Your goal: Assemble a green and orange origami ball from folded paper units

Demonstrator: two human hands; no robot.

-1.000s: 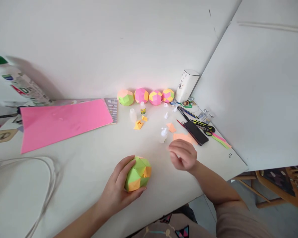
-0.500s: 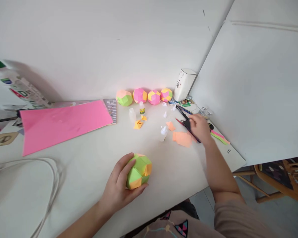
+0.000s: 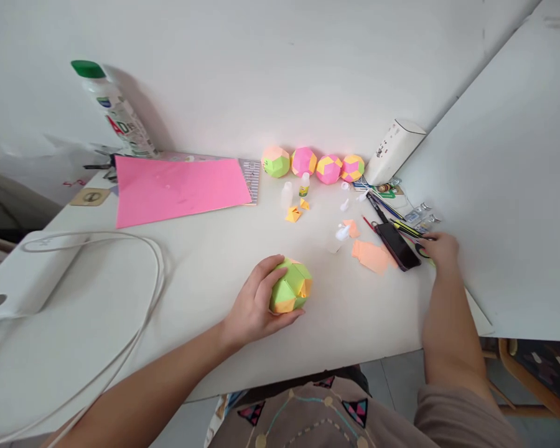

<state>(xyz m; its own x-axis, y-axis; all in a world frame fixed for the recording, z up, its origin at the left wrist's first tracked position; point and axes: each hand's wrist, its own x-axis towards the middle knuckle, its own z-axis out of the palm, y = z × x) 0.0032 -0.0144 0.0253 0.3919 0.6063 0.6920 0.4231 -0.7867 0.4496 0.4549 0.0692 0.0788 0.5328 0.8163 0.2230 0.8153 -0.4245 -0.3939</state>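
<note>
My left hand (image 3: pixel 256 305) is wrapped around a green and orange folded-paper ball (image 3: pixel 292 286), held just over the front of the table. Orange flaps stick up a little on the ball's right side. At the right, my right hand (image 3: pixel 441 252) has its fingers bent together on scissors (image 3: pixel 422 250) with black and yellow-green handles; the fingertips are partly hidden. Beside them lie a yellow and black cutter-like tool (image 3: pixel 405 228) and a dark phone (image 3: pixel 398 246). Peach paper pieces (image 3: pixel 371 256) are left of the phone, near a small white-tipped glue bottle (image 3: pixel 340 236).
Several finished paper balls (image 3: pixel 303 162) line the wall beside a white box (image 3: pixel 396 152). Orange paper scraps (image 3: pixel 294 214) and small bottles (image 3: pixel 287 195) stand mid-table. Pink paper (image 3: pixel 182 190), a spray bottle (image 3: pixel 121 115) and a looped white cable (image 3: pixel 156 280) are on the left.
My right hand has moved right, from over the phone to the scissors, uncovering the phone. My left hand still holds the ball. The view has shifted left.
</note>
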